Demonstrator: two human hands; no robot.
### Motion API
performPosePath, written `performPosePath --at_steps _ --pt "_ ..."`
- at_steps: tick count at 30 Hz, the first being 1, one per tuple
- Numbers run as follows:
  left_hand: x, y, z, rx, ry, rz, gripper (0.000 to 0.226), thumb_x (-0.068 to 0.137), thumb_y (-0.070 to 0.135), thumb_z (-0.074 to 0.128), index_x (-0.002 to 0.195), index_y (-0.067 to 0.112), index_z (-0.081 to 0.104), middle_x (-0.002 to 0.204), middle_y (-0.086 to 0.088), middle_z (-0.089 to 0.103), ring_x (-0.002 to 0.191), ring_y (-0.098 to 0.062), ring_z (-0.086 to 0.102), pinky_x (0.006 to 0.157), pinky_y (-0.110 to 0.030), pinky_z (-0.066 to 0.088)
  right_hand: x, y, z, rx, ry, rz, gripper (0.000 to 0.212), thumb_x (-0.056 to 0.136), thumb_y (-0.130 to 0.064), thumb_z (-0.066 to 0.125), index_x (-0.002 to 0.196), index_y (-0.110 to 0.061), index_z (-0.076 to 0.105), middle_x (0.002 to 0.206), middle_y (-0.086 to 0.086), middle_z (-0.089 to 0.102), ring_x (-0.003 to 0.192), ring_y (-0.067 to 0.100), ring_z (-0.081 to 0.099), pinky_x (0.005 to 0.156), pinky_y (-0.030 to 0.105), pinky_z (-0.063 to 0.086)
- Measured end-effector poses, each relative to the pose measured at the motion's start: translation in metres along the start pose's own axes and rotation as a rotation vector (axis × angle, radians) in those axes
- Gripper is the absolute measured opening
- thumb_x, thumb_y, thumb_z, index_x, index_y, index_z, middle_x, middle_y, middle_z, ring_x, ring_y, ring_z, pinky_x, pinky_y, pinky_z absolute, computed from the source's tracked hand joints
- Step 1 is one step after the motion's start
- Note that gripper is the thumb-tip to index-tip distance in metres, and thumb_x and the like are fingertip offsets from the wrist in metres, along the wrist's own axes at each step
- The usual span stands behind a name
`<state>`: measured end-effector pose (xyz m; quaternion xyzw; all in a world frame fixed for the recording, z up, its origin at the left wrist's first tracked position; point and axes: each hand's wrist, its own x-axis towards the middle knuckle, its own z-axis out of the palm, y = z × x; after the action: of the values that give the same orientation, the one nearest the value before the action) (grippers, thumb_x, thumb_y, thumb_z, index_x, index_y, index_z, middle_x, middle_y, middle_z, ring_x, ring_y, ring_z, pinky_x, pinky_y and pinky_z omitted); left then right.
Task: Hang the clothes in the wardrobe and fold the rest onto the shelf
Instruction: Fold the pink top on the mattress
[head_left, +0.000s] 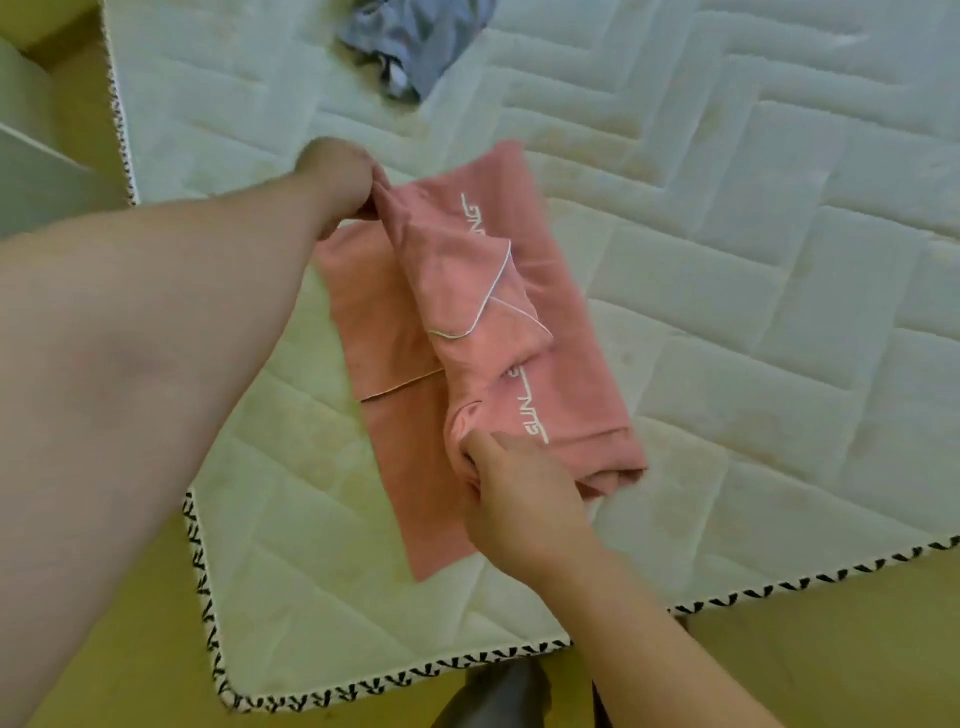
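A pink garment (566, 291) with white piping and white lettering lies partly folded on the quilted white mattress (779, 260). My left hand (337, 182) grips the garment's far edge, fingers curled round a bunched fold lifted off the bed. My right hand (519, 499) pinches the near end of the same raised fold. A flat pink layer lies under the fold, reaching toward the near mattress edge.
A crumpled grey-blue garment (415, 41) lies at the far side of the mattress. The mattress border with black-and-white trim (363, 691) runs along the near and left edges. Yellowish floor lies beyond it, and a pale furniture panel (41, 171) stands at far left.
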<state>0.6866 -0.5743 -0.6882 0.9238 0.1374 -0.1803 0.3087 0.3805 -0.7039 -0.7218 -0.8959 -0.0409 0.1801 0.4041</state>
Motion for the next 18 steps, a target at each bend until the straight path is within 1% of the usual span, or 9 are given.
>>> performPosePath --at_steps 1,2,4,5,8,10,12,15,18 --pt "-0.003 -0.027 0.000 0.015 0.003 -0.028 0.026 0.087 0.002 0.043 0.081 0.022 0.058 0.084 -0.009 0.062 0.060 -0.013 0.059 0.057 -0.024 0.053 0.005 0.000 0.020 -0.056 -0.055 0.019 0.017 0.081 -0.010 0.054 0.092 -0.020 0.045 0.093 0.004 0.058 0.084 0.031 0.053 0.063 0.036 0.027" --pt "-0.007 -0.053 0.000 0.027 0.012 -0.052 0.018 0.081 0.008 0.048 0.084 0.023 0.058 0.087 -0.012 0.063 0.063 -0.018 0.061 0.060 -0.028 0.053 0.011 0.003 0.037 -0.105 -0.136 0.060 0.023 0.085 -0.012 0.054 0.107 -0.017 0.051 0.104 0.006 0.059 0.093 0.032 0.056 0.067 0.037 0.034" --pt "-0.014 -0.094 0.005 0.093 0.008 -0.082 0.015 0.075 0.022 0.059 0.090 0.021 0.061 0.101 -0.014 0.068 0.087 -0.030 0.068 0.077 -0.036 0.056 0.019 0.012 0.060 -0.182 -0.311 0.146 0.044 0.089 -0.016 0.054 0.132 -0.016 0.048 0.123 0.006 0.056 0.108 0.032 0.055 0.084 0.040 0.045" --pt "-0.017 -0.110 0.011 0.155 0.009 -0.109 0.017 0.080 0.021 0.062 0.097 0.018 0.065 0.110 -0.014 0.068 0.100 -0.033 0.067 0.085 -0.038 0.054 0.021 0.015 0.066 -0.185 -0.335 0.177 0.046 0.089 -0.018 0.054 0.134 -0.017 0.047 0.126 0.006 0.055 0.111 0.032 0.055 0.088 0.040 0.047" --pt "-0.030 -0.156 0.029 0.241 0.042 -0.217 0.036 0.087 0.016 0.058 0.121 0.008 0.061 0.126 -0.016 0.063 0.117 -0.036 0.060 0.096 -0.039 0.049 0.033 0.024 0.059 -0.112 -0.188 0.238 0.037 0.089 -0.019 0.052 0.126 -0.019 0.056 0.123 0.004 0.059 0.108 0.029 0.058 0.084 0.038 0.049" --pt "-0.037 -0.173 0.040 0.259 0.081 -0.302 0.043 0.088 0.020 0.057 0.128 0.006 0.054 0.133 -0.018 0.056 0.121 -0.037 0.056 0.098 -0.041 0.047 0.044 0.035 0.044 -0.054 -0.020 0.304 0.033 0.088 -0.016 0.052 0.120 -0.018 0.059 0.118 0.005 0.059 0.107 0.028 0.056 0.083 0.038 0.048" --pt "-0.042 -0.177 0.050 0.322 0.126 -0.283 0.043 0.090 0.020 0.056 0.131 0.007 0.049 0.136 -0.017 0.049 0.123 -0.037 0.053 0.100 -0.043 0.045 0.055 0.049 0.023 -0.005 0.190 0.399 0.033 0.087 -0.016 0.052 0.119 -0.017 0.058 0.118 0.006 0.057 0.110 0.027 0.053 0.087 0.038 0.046" --pt "-0.042 -0.157 0.056 0.397 0.204 -0.093 0.038 0.091 0.017 0.053 0.129 0.011 0.051 0.135 -0.014 0.047 0.121 -0.036 0.053 0.100 -0.044 0.043 0.065 0.068 -0.005 0.001 0.375 0.596 0.041 0.089 -0.023 0.049 0.129 -0.016 0.052 0.130 0.013 0.049 0.118 0.034 0.047 0.098 0.046 0.041" --pt "-0.025 -0.114 0.066 0.431 0.160 0.172 0.033 0.093 0.016 0.049 0.126 0.014 0.052 0.136 -0.013 0.045 0.120 -0.036 0.054 0.099 -0.044 0.045 0.064 0.089 -0.024 0.024 0.229 0.773 0.057 0.085 -0.037 0.059 0.138 -0.021 0.043 0.134 0.012 0.046 0.122 0.034 0.048 0.101 0.050 0.044"
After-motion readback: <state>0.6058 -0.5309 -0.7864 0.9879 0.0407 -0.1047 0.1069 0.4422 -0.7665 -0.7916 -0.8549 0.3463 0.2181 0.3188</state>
